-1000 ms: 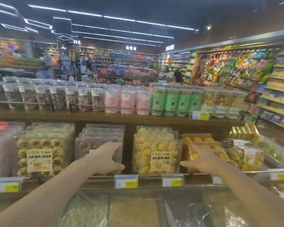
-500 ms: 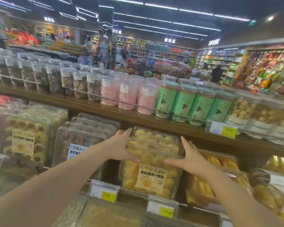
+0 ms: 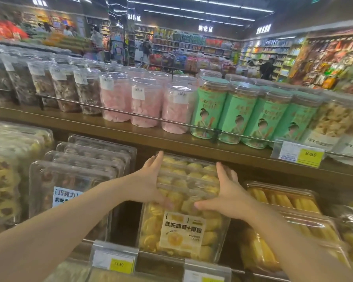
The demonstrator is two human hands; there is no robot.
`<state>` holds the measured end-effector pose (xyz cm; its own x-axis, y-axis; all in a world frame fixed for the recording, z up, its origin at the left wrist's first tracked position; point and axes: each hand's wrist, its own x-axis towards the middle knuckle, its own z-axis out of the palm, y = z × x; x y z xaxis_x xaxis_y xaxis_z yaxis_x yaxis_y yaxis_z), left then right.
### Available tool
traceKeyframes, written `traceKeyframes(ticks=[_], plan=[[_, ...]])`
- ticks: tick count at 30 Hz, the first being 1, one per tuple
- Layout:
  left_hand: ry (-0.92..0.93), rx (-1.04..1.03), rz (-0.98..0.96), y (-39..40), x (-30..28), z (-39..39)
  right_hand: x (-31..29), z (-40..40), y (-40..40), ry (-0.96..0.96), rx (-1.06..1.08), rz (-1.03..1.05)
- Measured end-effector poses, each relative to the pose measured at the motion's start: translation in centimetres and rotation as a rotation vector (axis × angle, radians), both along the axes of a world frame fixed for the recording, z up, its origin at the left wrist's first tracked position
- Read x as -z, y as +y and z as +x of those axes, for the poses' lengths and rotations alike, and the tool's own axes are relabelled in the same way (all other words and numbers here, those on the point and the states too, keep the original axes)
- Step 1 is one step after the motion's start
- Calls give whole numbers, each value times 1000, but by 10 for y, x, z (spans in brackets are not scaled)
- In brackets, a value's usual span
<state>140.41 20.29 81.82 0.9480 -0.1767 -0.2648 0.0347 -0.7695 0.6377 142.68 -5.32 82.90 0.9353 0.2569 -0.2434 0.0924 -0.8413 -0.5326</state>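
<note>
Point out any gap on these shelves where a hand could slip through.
A dark gap separates the chocolate boxes from the yellow cookie boxes gripped by the left hand and right hand. A bare strip of upper shelf runs before the jars. Elsewhere it's crowded.

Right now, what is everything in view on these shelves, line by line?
yellow cookie box: one, clear with yellow biscuits, lower shelf, between both hands
labelled cookie box: one, yellow, just in front of it
chocolate cookie boxes: about four, dark brown, lower shelf left
orange stick boxes: at least two, lower shelf right
pink jars: three in the front row, upper shelf
green jars: four, upper shelf, right of the pink
price tags: several, yellow, shelf edges
left hand: holds the box's left side
right hand: holds its right side
</note>
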Motion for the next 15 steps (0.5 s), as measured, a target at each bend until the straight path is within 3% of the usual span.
traceKeyframes(ticks=[15], plan=[[-22, -4, 15, 8, 10, 6, 11, 3, 5, -72, 1, -17]])
